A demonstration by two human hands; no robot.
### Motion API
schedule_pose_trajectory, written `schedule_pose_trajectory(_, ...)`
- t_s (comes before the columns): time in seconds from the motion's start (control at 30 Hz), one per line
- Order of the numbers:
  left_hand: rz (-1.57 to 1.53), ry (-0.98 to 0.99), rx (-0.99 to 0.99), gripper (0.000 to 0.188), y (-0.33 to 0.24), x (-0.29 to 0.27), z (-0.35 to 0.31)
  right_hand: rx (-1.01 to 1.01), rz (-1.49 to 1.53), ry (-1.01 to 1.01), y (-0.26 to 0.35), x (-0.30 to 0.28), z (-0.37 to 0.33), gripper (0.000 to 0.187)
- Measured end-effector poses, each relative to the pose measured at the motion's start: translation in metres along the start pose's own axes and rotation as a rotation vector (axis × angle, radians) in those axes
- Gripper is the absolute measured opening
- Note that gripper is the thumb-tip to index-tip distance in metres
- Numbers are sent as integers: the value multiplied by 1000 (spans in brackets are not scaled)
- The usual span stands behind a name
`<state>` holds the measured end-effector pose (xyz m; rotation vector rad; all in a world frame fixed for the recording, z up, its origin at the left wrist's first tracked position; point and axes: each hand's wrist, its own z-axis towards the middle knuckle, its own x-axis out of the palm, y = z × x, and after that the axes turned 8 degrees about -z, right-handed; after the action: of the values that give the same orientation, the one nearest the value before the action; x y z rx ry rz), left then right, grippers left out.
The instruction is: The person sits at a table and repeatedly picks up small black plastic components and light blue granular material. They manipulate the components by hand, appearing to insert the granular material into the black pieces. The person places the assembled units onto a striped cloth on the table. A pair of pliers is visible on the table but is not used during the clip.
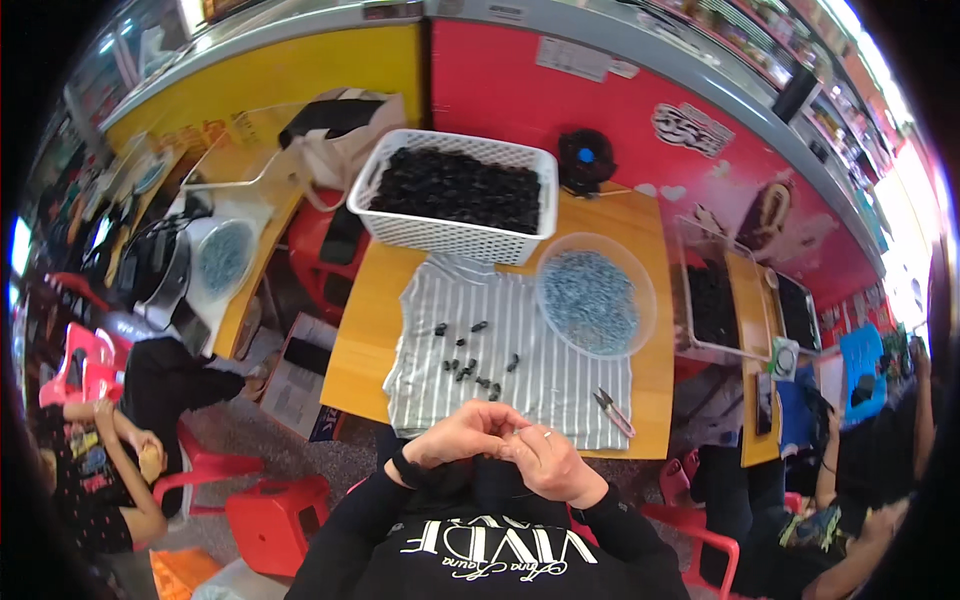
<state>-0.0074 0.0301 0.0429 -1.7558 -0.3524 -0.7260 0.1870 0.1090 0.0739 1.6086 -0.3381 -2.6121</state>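
My left hand (pixel 462 434) and my right hand (pixel 548 462) meet at the near edge of the wooden table (pixel 356 340), fingers curled together around something small that I cannot make out. They hover over the front hem of a grey striped cloth (pixel 540 385). Several small black parts (pixel 468 366) lie scattered on the cloth just beyond my hands. A small pair of snips (pixel 612 410) rests on the cloth to the right of my right hand.
A white basket (pixel 400 228) heaped with black parts stands at the table's far edge. A clear bowl (pixel 645 300) of blue-grey pieces sits at right. Red stools (pixel 270 520) stand at lower left. Other people sit at both sides.
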Motion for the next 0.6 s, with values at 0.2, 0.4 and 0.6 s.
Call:
schedule_pose_trajectory(0.2, -50, -56, 9, 40, 1, 4, -4, 158, 337, 53, -10, -11, 2, 19)
schedule_pose_trajectory(0.4, 20, -161, 140, 38, 8, -10, -2, 366, -131, 17, -89, -87, -23, 17)
schedule_pose_trajectory(0.6, -263, -336, 307, 35, 10, -25, -17, 725, -234, -559, -86, -157, 19, 36)
